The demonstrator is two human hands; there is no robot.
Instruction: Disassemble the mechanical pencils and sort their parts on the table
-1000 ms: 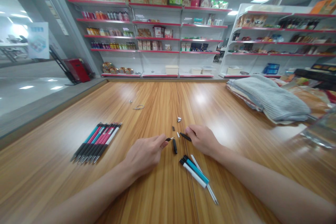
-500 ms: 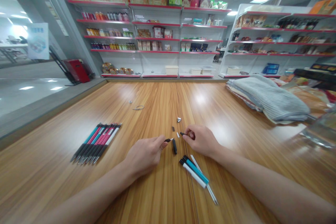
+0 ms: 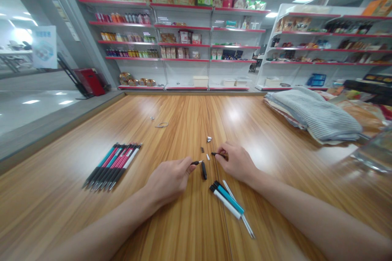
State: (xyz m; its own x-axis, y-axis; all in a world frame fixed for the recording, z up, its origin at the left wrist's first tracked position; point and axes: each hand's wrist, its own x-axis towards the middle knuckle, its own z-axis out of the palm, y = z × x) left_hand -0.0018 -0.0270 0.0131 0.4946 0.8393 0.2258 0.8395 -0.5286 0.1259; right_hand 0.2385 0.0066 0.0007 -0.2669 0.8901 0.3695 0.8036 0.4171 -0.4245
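Your left hand [image 3: 170, 179] pinches a short black piece [image 3: 197, 162] with a pale tip between thumb and forefinger. The fingers are closed tight on it, just over the wooden table [image 3: 183, 228]. Your right hand [image 3: 237, 164] is closed the same way on a thin black part [image 3: 216, 154], whose free end points left. The two held pieces are near each other but apart.

Between your hands a black sleeve [image 3: 203, 170] lies on the table. Beyond it are a small white bit [image 3: 208, 157], a tiny dark bit [image 3: 202, 149] and a silver cone [image 3: 208, 139].

Nearer you, by your right wrist, a white barrel [image 3: 226, 204], a teal barrel [image 3: 231, 199] and a thin white refill [image 3: 246, 224] lie side by side. A row of pens [image 3: 113, 166] lies well to the left, and folded cloth [image 3: 315, 114] sits far right.
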